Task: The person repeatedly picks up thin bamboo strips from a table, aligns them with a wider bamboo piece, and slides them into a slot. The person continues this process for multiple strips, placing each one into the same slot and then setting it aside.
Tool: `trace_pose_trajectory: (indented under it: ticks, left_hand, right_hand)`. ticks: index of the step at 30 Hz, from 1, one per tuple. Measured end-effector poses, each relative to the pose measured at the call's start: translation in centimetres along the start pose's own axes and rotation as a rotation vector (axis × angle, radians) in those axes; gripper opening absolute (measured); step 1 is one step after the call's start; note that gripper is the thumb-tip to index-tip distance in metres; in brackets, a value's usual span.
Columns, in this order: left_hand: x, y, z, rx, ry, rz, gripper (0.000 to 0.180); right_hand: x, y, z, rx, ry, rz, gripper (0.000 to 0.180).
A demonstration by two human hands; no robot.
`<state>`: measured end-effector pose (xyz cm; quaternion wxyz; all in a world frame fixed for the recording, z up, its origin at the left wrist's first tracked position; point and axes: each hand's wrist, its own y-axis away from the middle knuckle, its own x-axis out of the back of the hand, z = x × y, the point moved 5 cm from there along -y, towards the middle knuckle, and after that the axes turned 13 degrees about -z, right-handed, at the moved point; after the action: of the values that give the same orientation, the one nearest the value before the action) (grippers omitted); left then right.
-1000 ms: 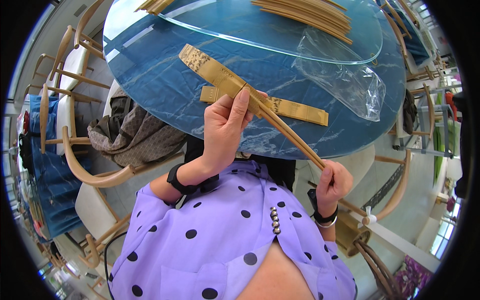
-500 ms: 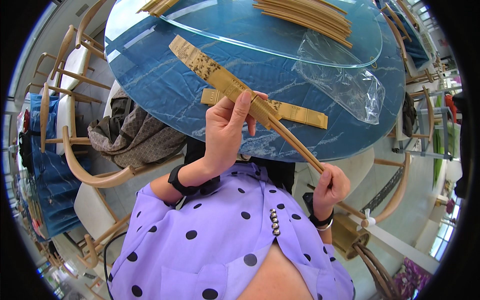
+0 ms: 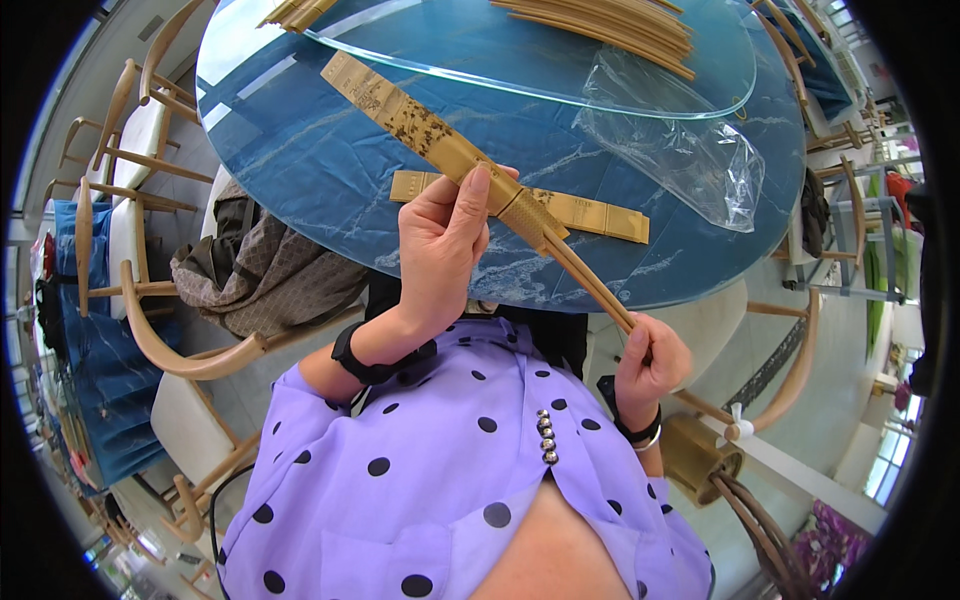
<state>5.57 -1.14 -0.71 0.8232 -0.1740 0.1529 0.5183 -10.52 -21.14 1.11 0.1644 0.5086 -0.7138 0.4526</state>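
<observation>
left hand (image 3: 440,250): raised, fingers curled closed | right hand (image 3: 650,365): lower, fist clenched

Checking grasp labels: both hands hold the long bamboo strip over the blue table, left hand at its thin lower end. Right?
Not quite. In the head view the right hand grips the thin lower end; the left hand holds the bamboo strip mid-length, over the blue table.
</observation>
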Motion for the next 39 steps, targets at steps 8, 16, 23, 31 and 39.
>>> trace_pose_trajectory:
  ticks: [8, 16, 23, 31, 39]
  left_hand:
    - [-0.5, 0.6, -0.7, 0.045, 0.048, 0.015, 0.033]
    - [0.7, 0.1, -0.5, -0.009, -0.034, 0.084, 0.033]
    - [0.4, 0.9, -0.7, 0.025, -0.014, 0.067, 0.033]
    - [0.8, 0.6, -0.2, -0.056, -0.008, 0.09, 0.03]
    - [0.3, 0.8, -0.6, 0.0, 0.073, 0.096, 0.031]
  right_hand:
    - [-0.3, -0.5, -0.4, 0.01, 0.015, -0.015, 0.003]
    - [0.0, -0.7, -0.2, -0.019, -0.019, -0.026, 0.001]
    - [-0.3, -0.9, -0.2, -0.032, -0.021, -0.026, 0.003]
    - [-0.3, -0.4, 0.1, -0.062, -0.028, 0.023, 0.011]
    - [-0.6, -0.6, 0.1, -0.086, -0.016, -0.004, 0.016]
